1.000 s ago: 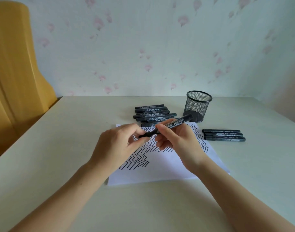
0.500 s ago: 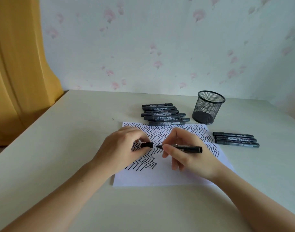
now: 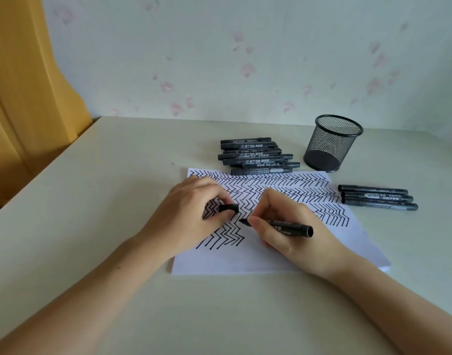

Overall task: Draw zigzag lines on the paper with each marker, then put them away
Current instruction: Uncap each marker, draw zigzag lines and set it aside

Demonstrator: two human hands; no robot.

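Head view: my right hand (image 3: 291,226) pinches uncapped marker (image 3: 283,226) in writing grip, tip low over paper (image 3: 271,260), near mid-sheet zigzags; contact with sheet unclear. My left hand (image 3: 191,213) closed round cap (image 3: 229,208), resting on paper's left part. Marker pile (image 3: 255,156) far, three more (image 3: 377,200) right, cup (image 3: 331,143) far right, apparently empty.

Step, I judge: drawing with this marker. Next: press tip, run zigzag into bare near strip, then recap.
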